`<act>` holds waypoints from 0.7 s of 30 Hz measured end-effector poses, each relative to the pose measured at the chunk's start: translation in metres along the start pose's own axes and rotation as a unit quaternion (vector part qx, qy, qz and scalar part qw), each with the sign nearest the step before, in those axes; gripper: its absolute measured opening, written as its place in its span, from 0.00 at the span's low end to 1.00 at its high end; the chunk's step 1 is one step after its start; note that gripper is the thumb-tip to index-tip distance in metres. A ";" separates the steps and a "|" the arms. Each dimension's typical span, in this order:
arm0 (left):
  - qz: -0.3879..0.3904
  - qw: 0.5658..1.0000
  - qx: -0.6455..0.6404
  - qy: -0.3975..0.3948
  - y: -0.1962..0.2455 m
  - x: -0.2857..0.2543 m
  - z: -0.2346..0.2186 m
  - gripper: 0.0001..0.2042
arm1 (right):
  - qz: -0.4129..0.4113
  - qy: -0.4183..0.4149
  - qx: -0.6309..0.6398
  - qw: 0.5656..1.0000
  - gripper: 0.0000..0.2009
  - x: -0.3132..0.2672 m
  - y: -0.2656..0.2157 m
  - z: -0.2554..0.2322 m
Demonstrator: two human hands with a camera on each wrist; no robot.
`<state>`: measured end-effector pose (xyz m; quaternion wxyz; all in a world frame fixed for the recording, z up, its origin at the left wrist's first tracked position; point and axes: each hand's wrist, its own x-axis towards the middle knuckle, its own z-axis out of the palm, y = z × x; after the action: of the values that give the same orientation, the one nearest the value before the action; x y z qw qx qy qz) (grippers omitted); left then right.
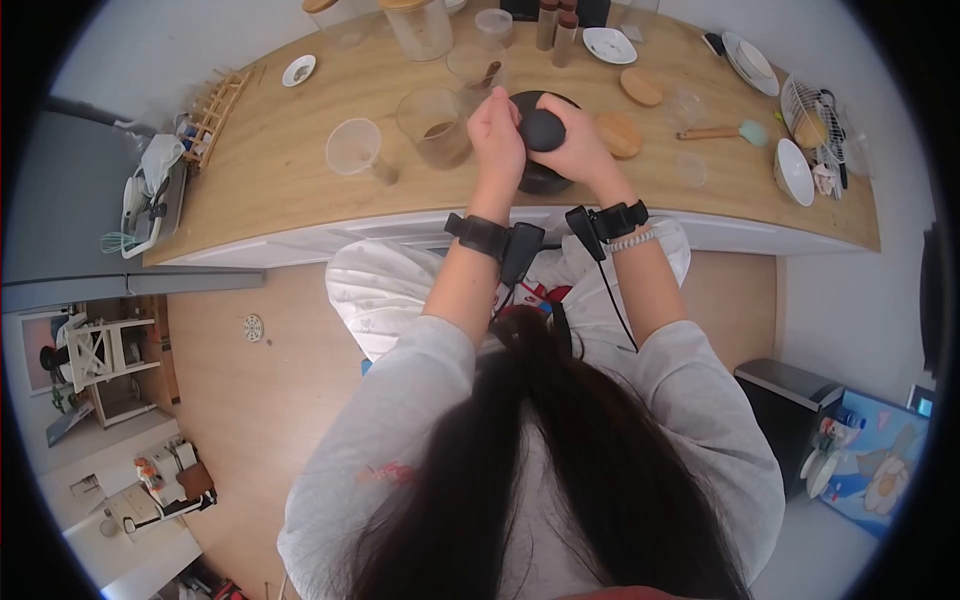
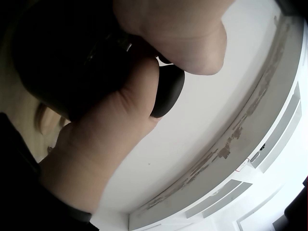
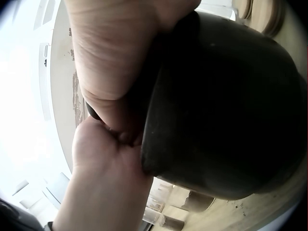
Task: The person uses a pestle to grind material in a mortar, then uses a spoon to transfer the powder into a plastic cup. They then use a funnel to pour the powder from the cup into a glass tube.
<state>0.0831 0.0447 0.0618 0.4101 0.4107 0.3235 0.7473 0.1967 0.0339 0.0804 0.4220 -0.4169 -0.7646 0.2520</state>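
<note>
Both hands are wrapped around a black pestle whose rounded end (image 1: 542, 131) points up toward the head camera. The left hand (image 1: 496, 140) grips it from the left with curled fingers, and the right hand (image 1: 582, 152) from the right. Below them stands a black mortar (image 1: 545, 182), partly covered by the hands. Its dark outer wall (image 3: 226, 110) fills much of the right wrist view. In the left wrist view the pestle's end (image 2: 169, 91) sticks out beside the left thumb. The mortar's contents are hidden.
Left of the mortar stand a clear jar (image 1: 425, 108) with brown matter inside and a clear cup (image 1: 354, 147). Wooden lids (image 1: 622, 135), a spatula (image 1: 722, 133) and a white bowl (image 1: 792, 173) lie to the right. Lidded jars (image 1: 420, 35) and brown-capped bottles (image 1: 563, 45) line the back.
</note>
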 end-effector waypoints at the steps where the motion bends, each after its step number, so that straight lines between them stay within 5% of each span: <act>1: -0.014 1.000 -0.026 0.009 0.000 0.000 -0.001 0.20 | -0.035 -0.015 -0.030 0.999 0.17 0.000 0.001 0.001; 5: -0.081 0.993 -0.082 0.005 0.005 -0.001 -0.004 0.21 | -0.084 0.032 -0.054 0.995 0.17 -0.001 0.007 0.003; 8: -0.107 0.989 -0.100 -0.007 0.008 0.000 -0.005 0.21 | 0.097 0.097 0.084 0.987 0.17 -0.001 0.017 -0.003; 15: -0.116 0.987 -0.113 -0.003 0.009 0.000 -0.005 0.21 | 0.128 0.185 0.228 0.947 0.16 0.000 0.028 0.000; 18: -0.117 0.986 -0.119 -0.003 0.010 0.001 -0.005 0.21 | 0.125 0.150 0.197 0.961 0.17 -0.001 0.023 -0.003; 21: -0.106 0.988 -0.116 -0.003 0.007 0.001 -0.005 0.21 | 0.026 -0.007 0.045 0.999 0.17 -0.003 0.014 -0.002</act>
<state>0.0757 0.0415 0.0657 0.5326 0.3262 0.2754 0.7308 0.2056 0.0387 0.0703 0.4285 -0.4155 -0.7440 0.3003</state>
